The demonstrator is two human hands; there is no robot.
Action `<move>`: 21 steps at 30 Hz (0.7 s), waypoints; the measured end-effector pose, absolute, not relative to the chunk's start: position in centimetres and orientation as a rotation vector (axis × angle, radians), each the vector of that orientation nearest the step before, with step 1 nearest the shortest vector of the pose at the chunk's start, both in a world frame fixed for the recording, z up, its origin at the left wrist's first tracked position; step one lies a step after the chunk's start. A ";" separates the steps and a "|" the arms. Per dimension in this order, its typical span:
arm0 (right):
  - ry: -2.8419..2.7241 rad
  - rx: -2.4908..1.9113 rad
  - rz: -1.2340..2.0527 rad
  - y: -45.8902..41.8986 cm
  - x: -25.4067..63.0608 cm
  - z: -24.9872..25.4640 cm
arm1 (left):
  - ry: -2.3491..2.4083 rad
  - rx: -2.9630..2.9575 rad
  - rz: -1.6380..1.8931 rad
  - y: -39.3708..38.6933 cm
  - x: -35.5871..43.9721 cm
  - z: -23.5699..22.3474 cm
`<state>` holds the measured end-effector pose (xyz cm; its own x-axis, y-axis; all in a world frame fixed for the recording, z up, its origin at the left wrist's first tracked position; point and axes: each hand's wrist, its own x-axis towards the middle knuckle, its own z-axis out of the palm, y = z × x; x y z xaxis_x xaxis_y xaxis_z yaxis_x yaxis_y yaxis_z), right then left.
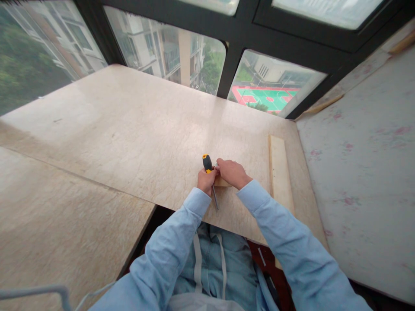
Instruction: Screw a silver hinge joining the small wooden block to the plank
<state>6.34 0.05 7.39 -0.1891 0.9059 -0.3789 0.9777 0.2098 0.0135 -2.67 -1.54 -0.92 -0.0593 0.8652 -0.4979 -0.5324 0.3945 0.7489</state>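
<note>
A screwdriver with a black and yellow handle is gripped in my left hand. Its handle points away from me and its metal shaft slants down toward the near edge of the stone counter. Close against it, my right hand is closed, thumb and fingers pinched at the left hand's fingertips. Something small and pale shows between the two hands, too small to name. Partly covered by my right hand, a small piece of wood lies on the counter.
A long wooden board lies to the right, near the flowered wall. Dark-framed windows border the far side. At lower left, a second stone surface meets the counter, with a grey tube in front.
</note>
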 end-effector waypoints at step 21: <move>2.108 1.889 -0.354 0.0 6.0 7.0 | 1.149 0.390 1.207 -1.5 -2.7 -0.8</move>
